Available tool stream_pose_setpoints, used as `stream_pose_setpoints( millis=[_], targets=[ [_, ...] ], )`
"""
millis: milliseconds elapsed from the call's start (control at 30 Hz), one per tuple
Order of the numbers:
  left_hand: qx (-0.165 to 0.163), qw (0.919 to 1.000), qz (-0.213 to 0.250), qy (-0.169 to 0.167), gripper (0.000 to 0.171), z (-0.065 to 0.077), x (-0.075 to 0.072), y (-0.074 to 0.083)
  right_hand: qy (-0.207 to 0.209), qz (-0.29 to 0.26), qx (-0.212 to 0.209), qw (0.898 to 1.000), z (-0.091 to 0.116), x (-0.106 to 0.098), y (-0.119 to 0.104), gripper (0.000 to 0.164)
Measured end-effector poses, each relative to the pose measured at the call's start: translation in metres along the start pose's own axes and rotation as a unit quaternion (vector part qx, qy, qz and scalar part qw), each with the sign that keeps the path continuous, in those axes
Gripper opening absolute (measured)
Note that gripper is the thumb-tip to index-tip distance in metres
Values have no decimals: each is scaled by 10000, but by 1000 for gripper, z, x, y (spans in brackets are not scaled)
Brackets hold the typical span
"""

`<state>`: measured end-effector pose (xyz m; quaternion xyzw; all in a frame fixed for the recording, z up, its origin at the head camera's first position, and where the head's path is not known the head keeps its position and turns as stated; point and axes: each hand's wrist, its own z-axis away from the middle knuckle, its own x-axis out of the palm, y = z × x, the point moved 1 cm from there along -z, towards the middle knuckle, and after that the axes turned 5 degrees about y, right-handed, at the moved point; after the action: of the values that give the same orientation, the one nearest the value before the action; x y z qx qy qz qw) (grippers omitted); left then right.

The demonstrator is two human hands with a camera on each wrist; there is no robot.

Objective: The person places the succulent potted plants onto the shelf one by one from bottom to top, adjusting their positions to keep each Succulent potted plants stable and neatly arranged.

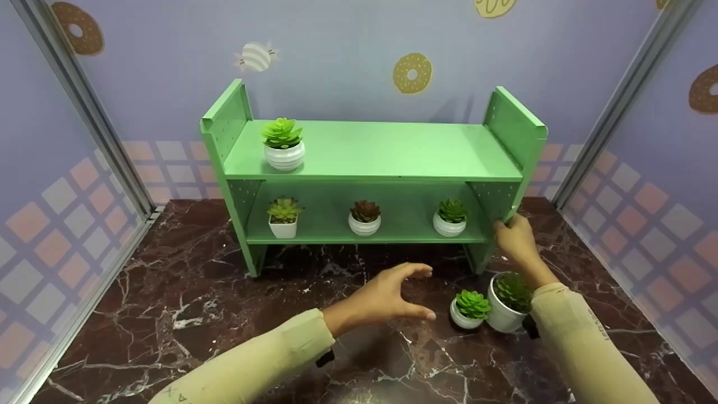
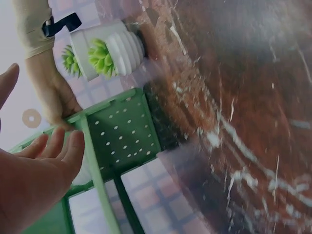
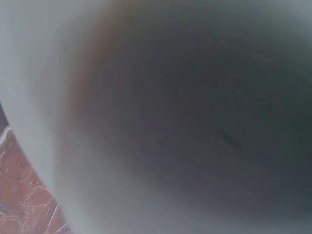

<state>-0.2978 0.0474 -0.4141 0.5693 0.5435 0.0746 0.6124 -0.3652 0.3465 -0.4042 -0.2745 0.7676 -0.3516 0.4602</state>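
A green two-tier shelf (image 1: 381,148) stands on a dark marbled table. My right hand (image 1: 517,241) grips the front edge of its right side panel, below the upper board, with the thumb on the inner side. My left hand (image 1: 378,297) is held in front of the shelf, thumb and fingers apart and nothing between them; the left wrist view also shows this hand (image 2: 44,170) empty. By my right forearm stand a small succulent in a ribbed white pot (image 1: 466,320) and a larger white-potted succulent (image 1: 502,314). A blurred pale surface (image 3: 29,63) fills most of the right wrist view.
On the upper board, at left, sits a bright green succulent (image 1: 284,156). The lower board bears a succulent in a square pot (image 1: 284,229), a reddish-brown one (image 1: 364,224) and a dark green one (image 1: 450,223). Patterned wall panels (image 1: 348,62) enclose the table.
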Motion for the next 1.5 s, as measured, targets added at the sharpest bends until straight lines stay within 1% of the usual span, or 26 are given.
stream_pose_setpoints(
  millis=[167, 233, 400, 567, 667, 733, 867, 1000, 1100, 1233, 1300, 1500],
  targets=[
    [-161, 9997, 15, -179, 85, -8, 18, -9, 22, 23, -31, 10000, -1, 1, 1, 20],
    [-162, 9996, 62, -219, 86, -11, 24, -11, 37, 54, -33, 10000, -1, 1, 0, 22],
    [-223, 9991, 121, -339, 87, -17, 38, -15, -13, 110, -24, 9999, 0, 0, -1, 22],
    [-407, 9983, 133, -393, 91, -26, 50, -16, -33, 68, 45, 10000, 1, -1, 2, 20],
    [-489, 9975, 135, -497, 94, -31, 55, -17, 8, 69, 61, 10000, 1, -1, 3, 21],
    [-514, 9969, 241, -549, 95, -35, 58, -19, 28, 63, 55, 10000, 1, -1, 3, 23],
    [-686, 9948, 518, -548, 95, -41, 61, -22, 1, 31, 37, 10000, 0, -1, 2, 27],
    [-925, 9914, 727, -574, 87, -45, 62, -24, -25, -14, 91, 10000, 1, 0, -1, 29],
    [-1004, 9894, 819, -661, 80, -49, 67, -23, -18, -34, 126, 9999, 0, -1, 0, 27],
    [-947, 9899, 694, -794, 85, -53, 74, -23, 20, 41, 72, 10000, -2, -1, 1, 25],
    [-912, 9907, 546, -845, 87, -54, 77, -25, 46, 76, 39, 10000, -2, -1, 1, 25],
    [-1002, 9900, 271, -953, 86, -58, 82, -29, 47, 18, 59, 10000, -2, -1, 2, 24]
  ],
)
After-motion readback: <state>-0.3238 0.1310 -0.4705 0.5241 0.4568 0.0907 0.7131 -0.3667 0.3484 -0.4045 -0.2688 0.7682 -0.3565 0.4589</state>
